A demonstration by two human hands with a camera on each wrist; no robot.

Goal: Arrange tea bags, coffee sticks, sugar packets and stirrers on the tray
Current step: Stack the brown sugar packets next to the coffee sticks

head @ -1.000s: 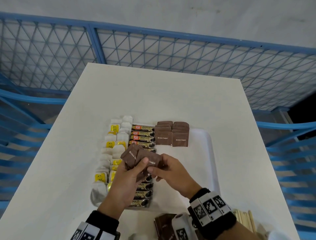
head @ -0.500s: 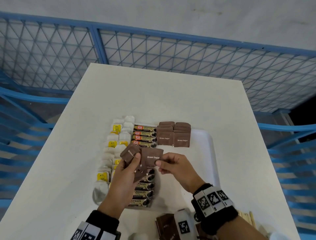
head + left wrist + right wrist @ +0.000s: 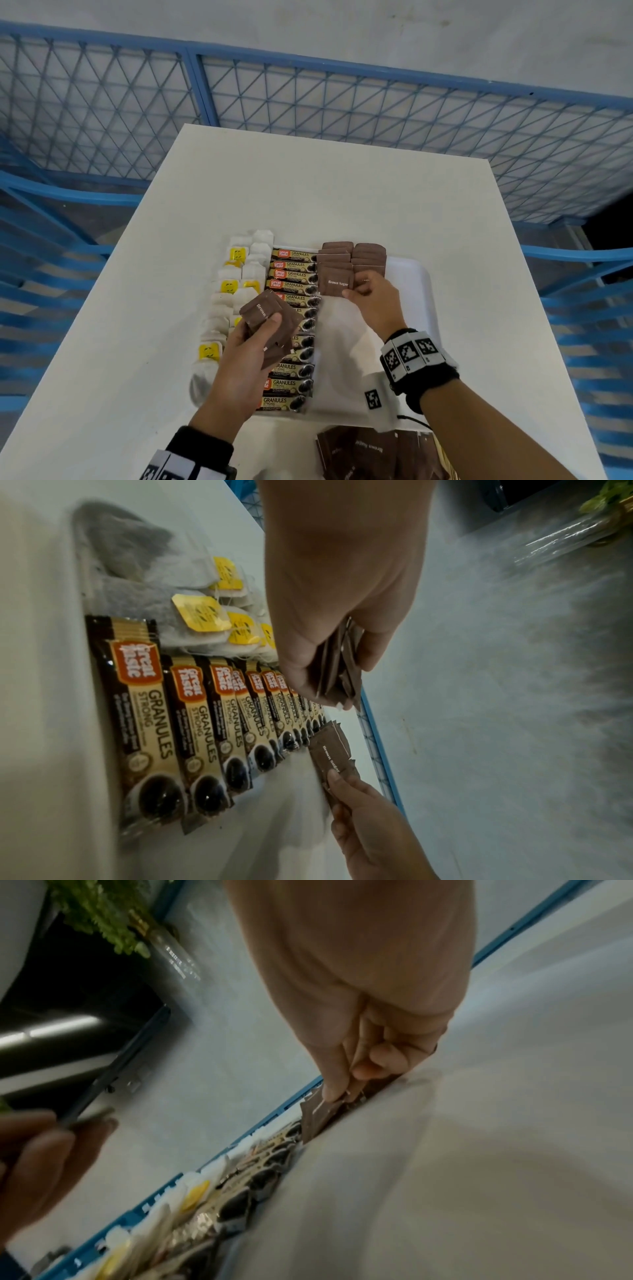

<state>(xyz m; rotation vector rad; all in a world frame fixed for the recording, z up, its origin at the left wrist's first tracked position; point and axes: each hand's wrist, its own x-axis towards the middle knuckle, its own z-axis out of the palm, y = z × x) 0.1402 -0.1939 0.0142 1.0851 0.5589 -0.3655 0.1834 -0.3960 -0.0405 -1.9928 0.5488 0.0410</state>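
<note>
A white tray [image 3: 416, 284] holds a left column of tea bags [image 3: 236, 284] with yellow tags, a middle column of coffee sticks [image 3: 291, 287] and two overlapping rows of brown sugar packets [image 3: 368, 257] at its far end. My right hand [image 3: 356, 291] pinches one brown sugar packet [image 3: 334, 282] by its near edge, low on the left row. My left hand [image 3: 260, 329] grips a fanned bunch of brown sugar packets [image 3: 263, 310] above the coffee sticks; the left wrist view shows this bunch of sugar packets [image 3: 339, 666] edge-on.
More loose brown sugar packets [image 3: 370, 452] lie on the white table [image 3: 137, 342] near its front edge, with wooden stirrers [image 3: 442, 459] just showing beside them. A blue mesh fence [image 3: 308, 113] surrounds the table. The tray's right part is bare.
My right hand took one packet from the left hand's bunch and carried it forward to the left sugar row. The left hand stayed over the coffee sticks.
</note>
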